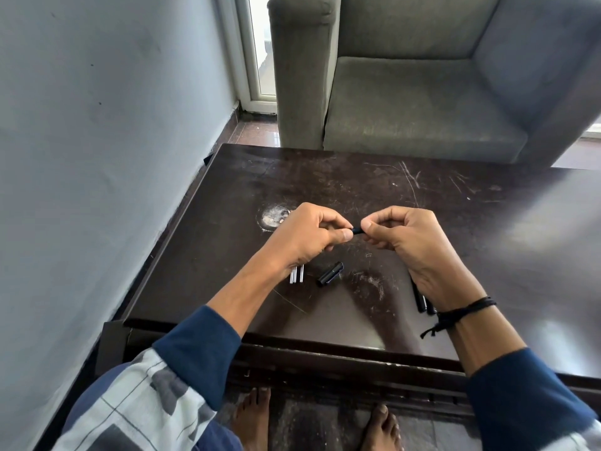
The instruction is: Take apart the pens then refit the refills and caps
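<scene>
Head view of a dark wooden table (pixel 455 196), with places given relative to the black cap (pixel 331 273) that lies loose near the middle of the table's front half.

Above and beyond the cap, both hands are raised off the surface and meet fingertip to fingertip. The left hand (pixel 309 236) is curled, its thumb and forefinger pinching one end of a short black pen piece (pixel 357 230). The right hand (pixel 409 242), also curled, pinches the other end. Only a small length of the piece shows between the fingertips, so which part of a pen it is cannot be told.

Just left of the cap, three white refills (pixel 296 275) lie side by side, partly hidden under the left wrist. Well to the right of the cap, black pen barrels (pixel 422 301) lie on the table, mostly covered by the right wrist, which wears a black cord band (pixel 461 312).

Beyond and left of the cap is a round worn patch (pixel 273 216) in the finish. A grey armchair (pixel 406 92) stands behind the table's far edge.
</scene>
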Available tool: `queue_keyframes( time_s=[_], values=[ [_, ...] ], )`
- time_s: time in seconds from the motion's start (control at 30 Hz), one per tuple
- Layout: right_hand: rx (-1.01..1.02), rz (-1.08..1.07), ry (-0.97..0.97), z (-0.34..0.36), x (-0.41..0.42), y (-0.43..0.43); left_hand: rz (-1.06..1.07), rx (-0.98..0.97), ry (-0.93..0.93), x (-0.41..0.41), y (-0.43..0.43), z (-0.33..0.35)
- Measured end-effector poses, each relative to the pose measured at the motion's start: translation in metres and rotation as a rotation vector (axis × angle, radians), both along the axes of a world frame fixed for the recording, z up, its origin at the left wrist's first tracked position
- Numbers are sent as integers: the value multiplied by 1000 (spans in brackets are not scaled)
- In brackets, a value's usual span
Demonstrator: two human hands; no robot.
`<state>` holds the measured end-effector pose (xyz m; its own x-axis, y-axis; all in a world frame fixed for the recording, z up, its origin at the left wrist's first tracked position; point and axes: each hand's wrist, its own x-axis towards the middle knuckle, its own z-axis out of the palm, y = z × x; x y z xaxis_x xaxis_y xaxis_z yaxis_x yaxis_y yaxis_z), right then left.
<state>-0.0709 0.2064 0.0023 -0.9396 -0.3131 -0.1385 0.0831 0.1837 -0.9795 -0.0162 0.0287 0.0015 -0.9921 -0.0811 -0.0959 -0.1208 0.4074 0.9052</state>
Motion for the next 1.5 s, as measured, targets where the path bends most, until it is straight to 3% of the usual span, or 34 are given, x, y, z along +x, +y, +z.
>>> queue_keyframes(
  time_s=[1.5],
  values=[
    [35, 60, 35, 2, 0, 0, 6, 48, -4, 0, 0, -1]
  ],
)
